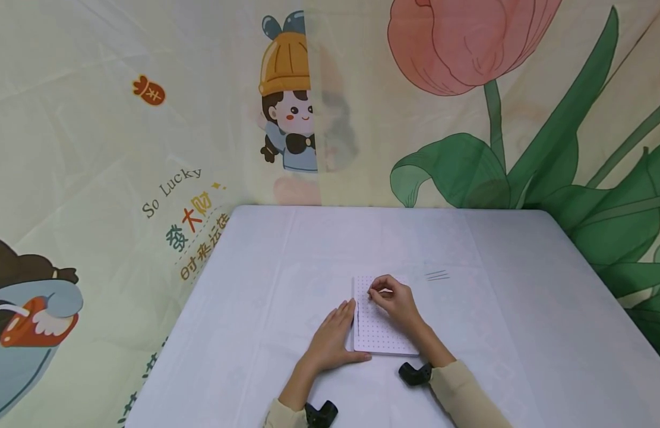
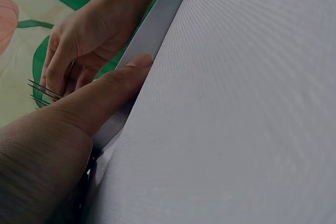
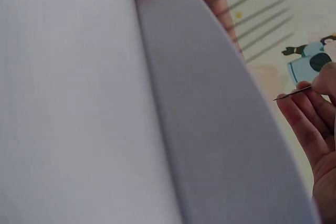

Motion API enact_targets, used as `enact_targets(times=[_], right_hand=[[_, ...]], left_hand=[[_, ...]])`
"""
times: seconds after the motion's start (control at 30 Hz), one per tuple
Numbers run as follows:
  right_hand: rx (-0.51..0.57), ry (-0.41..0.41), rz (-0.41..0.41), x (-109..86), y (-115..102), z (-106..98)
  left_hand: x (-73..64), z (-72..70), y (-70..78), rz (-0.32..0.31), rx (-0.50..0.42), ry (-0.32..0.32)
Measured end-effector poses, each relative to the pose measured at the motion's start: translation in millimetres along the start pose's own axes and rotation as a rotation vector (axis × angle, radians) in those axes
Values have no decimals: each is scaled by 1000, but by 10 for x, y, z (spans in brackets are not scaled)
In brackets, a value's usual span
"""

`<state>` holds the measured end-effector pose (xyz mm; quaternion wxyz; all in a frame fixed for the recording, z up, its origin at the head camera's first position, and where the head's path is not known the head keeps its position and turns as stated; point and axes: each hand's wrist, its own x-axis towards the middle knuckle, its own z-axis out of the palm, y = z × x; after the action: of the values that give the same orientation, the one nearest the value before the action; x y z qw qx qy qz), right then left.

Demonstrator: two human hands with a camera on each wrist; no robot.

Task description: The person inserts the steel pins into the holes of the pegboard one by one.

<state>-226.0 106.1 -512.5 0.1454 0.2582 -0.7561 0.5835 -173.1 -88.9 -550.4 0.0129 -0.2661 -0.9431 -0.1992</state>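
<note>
A white block (image 1: 385, 339) with a grid of small dark holes lies on the table. My left hand (image 1: 332, 342) rests against its left side with the fingers straight, the thumb along its front edge. Over the block's upper left part, my right hand (image 1: 396, 300) pinches a thin metal needle (image 3: 294, 93) between thumb and fingertips. In the right wrist view the needle points away from the fingers, its tip bare. Several upright needles (image 2: 44, 88) stand out of the block near its left side, beside the left hand.
Several loose needles (image 1: 437, 275) lie on the white tabletop (image 1: 522, 333) to the right of the block. Black wrist cameras (image 1: 415, 374) sit at both cuffs. A printed cloth (image 1: 351, 89) with tulips and cartoon figures hangs behind the table.
</note>
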Motion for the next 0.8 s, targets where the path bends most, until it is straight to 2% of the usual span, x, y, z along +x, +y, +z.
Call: enact_targets(times=[0.1, 0.37, 0.8], right_hand=[[-1, -15, -22, 9, -81, 69], [-38, -41, -83, -9, -104, 130], [-90, -82, -74, -22, -146, 154]], left_hand=[[1, -1, -5, 8, 4, 3], [2, -11, -3, 24, 12, 11], [-10, -27, -6, 33, -4, 18]])
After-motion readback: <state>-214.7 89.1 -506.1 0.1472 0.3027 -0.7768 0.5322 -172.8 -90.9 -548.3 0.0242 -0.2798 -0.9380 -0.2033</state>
